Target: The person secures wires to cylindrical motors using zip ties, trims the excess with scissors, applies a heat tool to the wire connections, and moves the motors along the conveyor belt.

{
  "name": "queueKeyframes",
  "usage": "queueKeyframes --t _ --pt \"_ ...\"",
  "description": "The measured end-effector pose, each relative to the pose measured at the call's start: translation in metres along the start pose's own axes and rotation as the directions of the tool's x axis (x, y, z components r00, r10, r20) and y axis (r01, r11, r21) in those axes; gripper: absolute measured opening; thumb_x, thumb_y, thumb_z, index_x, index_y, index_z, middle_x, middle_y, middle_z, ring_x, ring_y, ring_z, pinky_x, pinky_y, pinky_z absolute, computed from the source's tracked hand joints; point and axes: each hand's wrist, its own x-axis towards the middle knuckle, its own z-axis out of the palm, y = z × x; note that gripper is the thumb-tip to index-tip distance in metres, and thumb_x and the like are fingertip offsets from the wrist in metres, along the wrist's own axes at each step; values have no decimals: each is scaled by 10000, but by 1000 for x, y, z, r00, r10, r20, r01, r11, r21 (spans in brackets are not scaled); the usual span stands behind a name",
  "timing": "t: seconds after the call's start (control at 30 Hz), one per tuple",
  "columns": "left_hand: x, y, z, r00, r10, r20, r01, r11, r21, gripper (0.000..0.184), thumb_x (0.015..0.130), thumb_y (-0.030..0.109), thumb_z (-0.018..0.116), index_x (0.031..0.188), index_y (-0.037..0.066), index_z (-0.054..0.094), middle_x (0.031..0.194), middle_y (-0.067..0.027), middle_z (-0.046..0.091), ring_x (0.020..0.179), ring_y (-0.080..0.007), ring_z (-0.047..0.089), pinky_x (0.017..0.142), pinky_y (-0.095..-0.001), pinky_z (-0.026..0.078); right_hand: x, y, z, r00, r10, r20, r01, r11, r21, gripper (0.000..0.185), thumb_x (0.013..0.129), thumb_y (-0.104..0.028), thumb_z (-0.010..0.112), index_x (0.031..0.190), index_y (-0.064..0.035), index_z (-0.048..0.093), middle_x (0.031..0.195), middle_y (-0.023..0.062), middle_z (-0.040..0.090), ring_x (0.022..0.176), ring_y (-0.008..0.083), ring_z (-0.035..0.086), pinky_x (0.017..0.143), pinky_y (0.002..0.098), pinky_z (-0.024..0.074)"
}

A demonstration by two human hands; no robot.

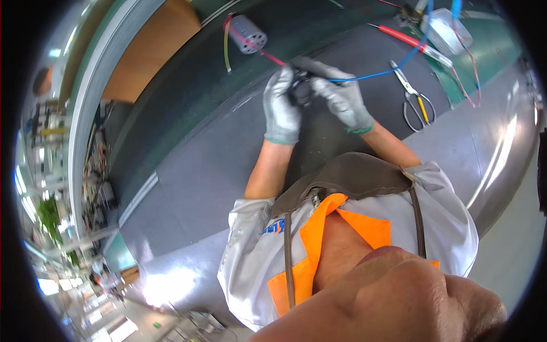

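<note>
Both of my hands wear pale grey gloves with green cuffs and meet over the dark mat. My left hand (281,111) is closed around a small black part (301,90), whose kind is blurred and partly covered by fingers. My right hand (345,101) is closed against the same part from the other side, its fingertips pinched near a blue wire (376,74). A red wire (272,58) runs from beside my left hand towards a silver cylindrical motor (248,35) lying beyond it. A yellow-green wire (227,48) hangs by the motor.
Scissors (411,94) with a yellow mark on the handle lie right of my hands. Further off are a red-handled screwdriver-like tool (407,40) and a clear plastic container (447,31). Cardboard (151,51) stands behind a metal rail (85,114) at left.
</note>
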Motion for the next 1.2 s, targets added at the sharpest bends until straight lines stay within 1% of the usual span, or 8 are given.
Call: queueKeyframes --t 0.23,0.33,0.4,0.47,0.63,0.8,1.0,1.2 --pt "18 -20 -27 979 -137 151 182 919 -350 299 1001 277 572 1122 14 646 854 -35 617 700 -136 513 644 -311 432 10 -38 -46 968 144 204 -4 826 -564 635 912 -131 694 1489 -64 438 1350 131 590 1086 158 624 924 342 514" --pt "19 -4 -44 989 -122 80 143 917 -372 310 986 233 604 1167 -18 624 973 -123 647 825 -185 575 820 -391 497 8 -72 -150 974 -144 175 197 160 -967 686 849 -123 727 1477 -98 453 1384 174 575 1177 263 618 959 390 505" --pt "13 6 -30 994 -113 -2 106 939 -328 311 967 218 630 1152 -33 628 963 -116 647 848 -194 595 785 -363 491 7 -112 -193 921 -12 -390 -360 -410 -838 547 868 -161 655 1389 -78 511 1223 194 647 1118 363 629 950 456 511" --pt "8 8 -28 990 -103 -95 74 960 -272 313 949 203 655 1136 -48 632 954 -108 646 871 -204 614 751 -334 485 -3 -93 -306 909 -127 -397 -375 -664 -647 509 883 -162 621 1375 -90 517 1082 198 679 1014 376 657 891 476 524" --pt "11 -2 -41 996 -85 40 94 917 -387 339 952 228 644 1158 -41 639 1002 -122 666 893 -205 621 769 -337 485 7 -96 -332 964 52 -262 -230 -342 -911 560 923 -251 640 1434 -77 492 1141 190 687 1041 365 660 903 415 515" --pt "6 3 -29 999 -44 20 48 948 -316 377 969 269 627 1160 -56 628 967 -152 685 908 -246 658 755 -327 502 56 -53 -223 944 320 -81 -309 770 -559 628 914 -258 730 1419 31 492 1242 125 665 1153 176 619 961 295 504" --pt "3 5 -27 1000 -11 -14 6 957 -292 353 975 241 604 1171 -52 622 973 -140 690 972 -288 671 900 -394 521 120 4 -165 830 422 365 -90 747 -659 585 890 -225 688 1388 40 534 1229 112 656 1177 186 586 1039 310 428" --pt "12 -7 -41 994 -74 77 95 944 -315 395 934 260 652 1242 15 625 973 -24 646 1052 -235 620 978 -430 465 116 0 -135 923 299 242 86 453 -887 471 825 -195 744 1232 27 655 1072 162 728 950 210 694 860 344 542"
